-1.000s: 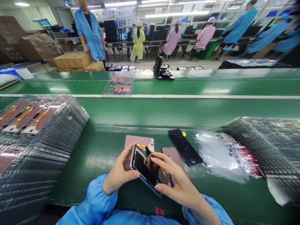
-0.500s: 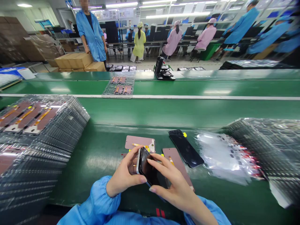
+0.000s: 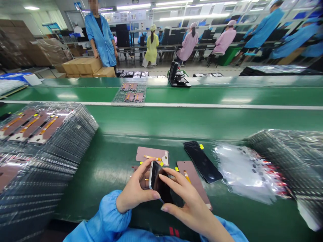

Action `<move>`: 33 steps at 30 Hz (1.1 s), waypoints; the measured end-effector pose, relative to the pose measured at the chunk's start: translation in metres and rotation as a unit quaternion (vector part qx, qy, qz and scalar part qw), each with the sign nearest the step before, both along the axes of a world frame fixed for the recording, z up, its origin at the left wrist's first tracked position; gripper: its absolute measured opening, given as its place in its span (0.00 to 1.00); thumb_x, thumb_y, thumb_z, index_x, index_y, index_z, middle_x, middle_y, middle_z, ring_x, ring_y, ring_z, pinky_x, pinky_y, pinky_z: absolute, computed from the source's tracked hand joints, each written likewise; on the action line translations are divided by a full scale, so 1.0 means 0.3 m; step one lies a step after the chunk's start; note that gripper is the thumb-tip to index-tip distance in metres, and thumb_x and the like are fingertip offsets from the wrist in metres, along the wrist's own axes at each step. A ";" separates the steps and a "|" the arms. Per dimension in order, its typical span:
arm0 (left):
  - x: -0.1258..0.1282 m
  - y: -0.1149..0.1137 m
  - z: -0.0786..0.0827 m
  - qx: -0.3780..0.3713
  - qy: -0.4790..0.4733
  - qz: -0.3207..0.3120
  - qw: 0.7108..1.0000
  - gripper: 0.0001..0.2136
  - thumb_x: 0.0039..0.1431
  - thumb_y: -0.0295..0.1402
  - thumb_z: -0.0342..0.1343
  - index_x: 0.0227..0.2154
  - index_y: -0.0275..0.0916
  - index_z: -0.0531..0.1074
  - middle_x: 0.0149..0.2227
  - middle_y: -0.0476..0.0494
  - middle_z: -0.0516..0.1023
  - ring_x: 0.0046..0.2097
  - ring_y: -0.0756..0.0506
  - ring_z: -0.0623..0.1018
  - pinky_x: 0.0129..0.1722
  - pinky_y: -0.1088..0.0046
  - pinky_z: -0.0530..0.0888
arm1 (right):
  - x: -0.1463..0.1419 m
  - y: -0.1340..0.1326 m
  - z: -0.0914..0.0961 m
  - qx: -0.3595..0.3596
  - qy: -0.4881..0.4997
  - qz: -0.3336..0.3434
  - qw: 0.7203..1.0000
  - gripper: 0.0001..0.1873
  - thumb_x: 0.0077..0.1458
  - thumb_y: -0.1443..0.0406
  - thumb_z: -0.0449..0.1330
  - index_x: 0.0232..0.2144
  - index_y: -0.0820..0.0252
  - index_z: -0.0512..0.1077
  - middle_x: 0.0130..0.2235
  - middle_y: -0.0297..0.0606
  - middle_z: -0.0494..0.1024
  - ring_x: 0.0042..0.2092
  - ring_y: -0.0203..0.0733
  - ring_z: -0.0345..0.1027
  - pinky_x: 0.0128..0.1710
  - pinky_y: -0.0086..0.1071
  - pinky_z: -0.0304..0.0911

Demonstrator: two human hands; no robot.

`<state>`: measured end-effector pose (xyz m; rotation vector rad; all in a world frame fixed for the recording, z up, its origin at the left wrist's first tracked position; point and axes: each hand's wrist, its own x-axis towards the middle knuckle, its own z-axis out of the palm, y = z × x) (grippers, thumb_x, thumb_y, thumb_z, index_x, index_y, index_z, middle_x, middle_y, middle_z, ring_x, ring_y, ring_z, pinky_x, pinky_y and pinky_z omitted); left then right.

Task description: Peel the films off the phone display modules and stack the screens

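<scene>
Between my two hands is a smartphone (image 3: 165, 190) with a dark glossy screen and a silver side frame, held tilted above the green bench. My left hand (image 3: 136, 190) wraps round its left side, thumb along the near edge. My right hand (image 3: 185, 200) holds the right part, with fingertips on the dark face and the thumb at the near edge. Just beyond lies a pink-backed screen panel (image 3: 143, 153) with an orange flex cable. Another pink-backed panel (image 3: 194, 181) lies right of the phone, partly behind my right hand. Several black screen panels (image 3: 204, 164) overlap farther right.
Tall stacks of clear trays stand on the left (image 3: 73, 134) and right (image 3: 297, 158). Clear plastic films (image 3: 247, 171) lie before the right stack. Across the green conveyor (image 3: 202, 121) are a tray of panels (image 3: 133, 92) and a black fixture (image 3: 178, 77). Co-workers are in the background.
The whole view has shifted slightly, so things appear a little farther right and lower. Both hands keep hold of the smartphone, with hardly any change of grip.
</scene>
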<state>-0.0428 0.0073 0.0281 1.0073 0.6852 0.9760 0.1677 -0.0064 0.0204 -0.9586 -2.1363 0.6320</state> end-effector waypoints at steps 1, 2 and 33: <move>0.000 -0.001 0.000 -0.001 0.001 0.001 1.000 0.43 0.42 0.41 0.73 0.62 0.49 0.62 0.60 0.35 0.70 0.53 0.35 0.77 0.57 0.56 0.70 | 0.000 0.000 0.001 0.003 0.000 0.001 1.000 0.33 0.60 0.50 0.59 0.64 0.50 0.61 0.62 0.48 0.65 0.60 0.53 0.64 0.55 0.45 0.68; 0.000 -0.002 0.001 -0.001 0.002 0.001 1.000 0.43 0.42 0.41 0.73 0.62 0.48 0.62 0.60 0.34 0.70 0.53 0.35 0.77 0.57 0.56 0.69 | -0.001 0.000 0.003 0.006 -0.002 0.002 1.000 0.32 0.61 0.50 0.59 0.64 0.51 0.61 0.62 0.48 0.65 0.61 0.53 0.64 0.55 0.44 0.68; -0.018 -0.024 0.048 0.054 0.041 -0.044 0.997 0.40 0.50 0.34 0.68 0.65 0.49 0.56 0.63 0.35 0.67 0.60 0.34 0.71 0.59 0.56 0.68 | -0.002 -0.009 0.039 0.060 -0.028 0.033 0.997 0.32 0.62 0.54 0.60 0.64 0.55 0.59 0.64 0.50 0.59 0.64 0.55 0.56 0.58 0.48 0.64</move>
